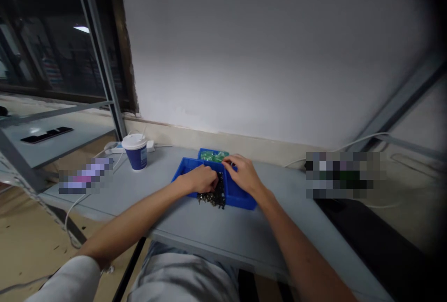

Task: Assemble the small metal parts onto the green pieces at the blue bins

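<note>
My left hand [202, 179] is curled into a blue open-front bin [179, 171], with its fingers bent down at a heap of small dark and brassy metal pieces [211, 198]. Some of those pieces lie out past the bin's front on the table. My right hand [241, 171] is raised over a second blue bin [240, 199], thumb and fingertips pinched together. Whatever either hand holds is hidden or too small to name. Behind both stands another blue bin with green, shiny-looking contents [212, 156], close to my right fingertips.
A blue paper cup with a white lid [136, 152] stands on the grey table [223, 227], left of the bins. Behind it are a white power strip [150, 146] and cables. Blurred-out items lie at both sides. A wall closes off the back.
</note>
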`<act>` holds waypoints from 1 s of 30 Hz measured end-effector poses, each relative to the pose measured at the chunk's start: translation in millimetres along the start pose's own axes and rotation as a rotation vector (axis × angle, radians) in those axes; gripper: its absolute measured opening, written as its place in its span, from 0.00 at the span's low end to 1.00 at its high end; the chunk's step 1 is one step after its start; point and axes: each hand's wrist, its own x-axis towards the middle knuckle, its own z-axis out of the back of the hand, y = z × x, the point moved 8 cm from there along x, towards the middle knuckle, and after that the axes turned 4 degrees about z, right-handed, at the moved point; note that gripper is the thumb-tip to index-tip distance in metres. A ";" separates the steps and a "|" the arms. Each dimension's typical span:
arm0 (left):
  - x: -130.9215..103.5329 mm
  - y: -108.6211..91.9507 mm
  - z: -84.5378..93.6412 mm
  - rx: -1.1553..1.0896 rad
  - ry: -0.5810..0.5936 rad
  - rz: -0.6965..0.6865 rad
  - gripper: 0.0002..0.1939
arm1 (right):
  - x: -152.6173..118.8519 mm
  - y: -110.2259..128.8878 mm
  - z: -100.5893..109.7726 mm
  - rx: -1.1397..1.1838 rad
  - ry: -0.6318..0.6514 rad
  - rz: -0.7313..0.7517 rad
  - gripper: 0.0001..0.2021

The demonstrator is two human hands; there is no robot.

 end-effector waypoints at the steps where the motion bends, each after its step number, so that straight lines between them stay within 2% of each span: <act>1: -0.1 -1.2 -0.7 -0.005 -0.005 -0.008 0.08 | -2.1 0.2 0.0 -0.014 -0.001 0.010 0.10; 5: -1.1 -0.6 -2.9 -0.030 -0.034 -0.044 0.11 | -8.4 -2.6 2.2 -0.073 -0.015 0.005 0.10; 11: -4.1 3.9 -4.7 -0.073 -0.056 -0.047 0.09 | -12.7 -6.6 5.9 -0.079 -0.010 -0.007 0.11; 15: -8.8 -0.1 -1.7 -0.133 -0.090 -0.032 0.08 | -14.4 -4.2 10.2 -0.087 -0.032 0.007 0.11; 19: -11.9 -3.9 -2.8 -0.097 -0.094 -0.002 0.05 | -15.0 0.3 8.7 -0.094 -0.013 0.017 0.12; 25: -11.2 -7.3 -2.6 -0.072 -0.172 -0.026 0.09 | -15.8 3.5 3.7 -0.126 0.017 0.038 0.11; 28: -11.0 -3.3 1.9 -0.122 -0.211 -0.032 0.09 | -16.7 2.2 2.6 -0.147 0.019 0.046 0.11; 30: -12.1 3.6 9.4 -0.171 -0.244 -0.022 0.10 | -17.0 4.2 -1.4 -0.184 0.070 0.081 0.10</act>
